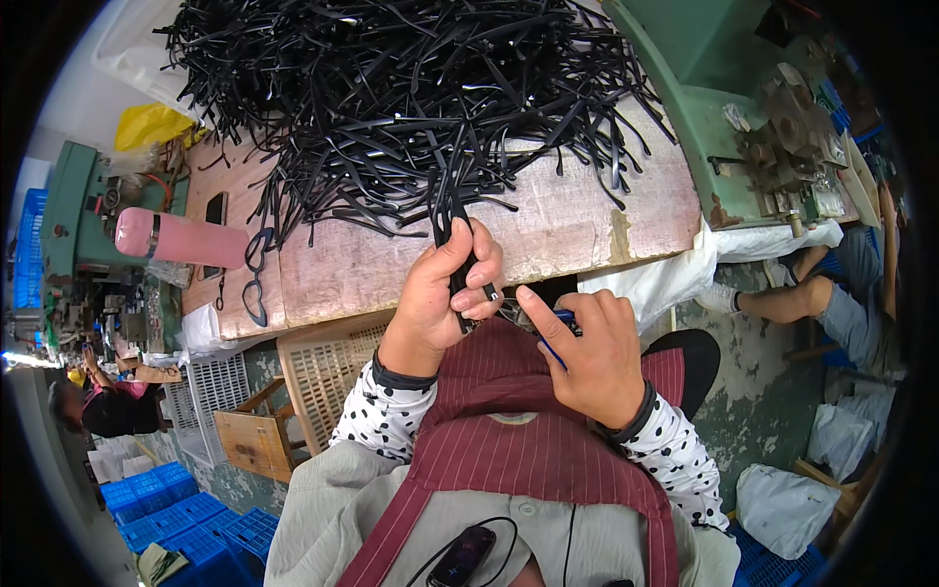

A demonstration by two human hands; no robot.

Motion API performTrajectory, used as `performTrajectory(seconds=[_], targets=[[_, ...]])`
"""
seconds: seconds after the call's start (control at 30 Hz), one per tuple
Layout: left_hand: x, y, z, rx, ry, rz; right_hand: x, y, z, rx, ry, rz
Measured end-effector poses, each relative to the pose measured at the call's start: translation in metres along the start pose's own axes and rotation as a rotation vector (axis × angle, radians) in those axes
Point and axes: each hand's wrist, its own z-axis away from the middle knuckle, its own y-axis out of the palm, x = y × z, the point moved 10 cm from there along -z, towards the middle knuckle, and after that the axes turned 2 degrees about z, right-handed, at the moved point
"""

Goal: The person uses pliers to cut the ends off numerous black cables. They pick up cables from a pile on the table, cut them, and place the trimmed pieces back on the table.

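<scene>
My left hand point(445, 289) is closed round a small bunch of black eyeglass temples point(448, 201), their curved tips pointing up toward the table. In my right hand point(592, 357) is a pair of pliers point(554, 344) with blue handles. Its metal jaws are close to the lower ends of the temples, by my left fingertips; whether they touch I cannot tell. Both hands are just off the table's front edge, above my maroon striped apron point(518, 430). A large heap of loose black temples point(391, 88) covers the far part of the table.
The wooden table point(567, 235) carries a pink bottle point(186, 238), a phone point(215, 215) and dark blue glasses point(256, 274) at its left. Green machines point(675, 117) stand on both sides. Below are a beige basket point(323, 372) and blue crates point(186, 528). Another person's leg point(782, 298) shows at right.
</scene>
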Motion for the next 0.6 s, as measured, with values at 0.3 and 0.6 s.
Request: performTrajectory(seconds=[0.3,0.6], targets=[[0.009,0.000,0.000,-0.005,-0.072,-0.034,0.001,0.000,-0.002,-0.005,-0.018,0.053],[-0.009,0.001,0.016,-0.118,0.437,-0.234,-0.008,0.010,0.001,0.079,0.058,-0.068]])
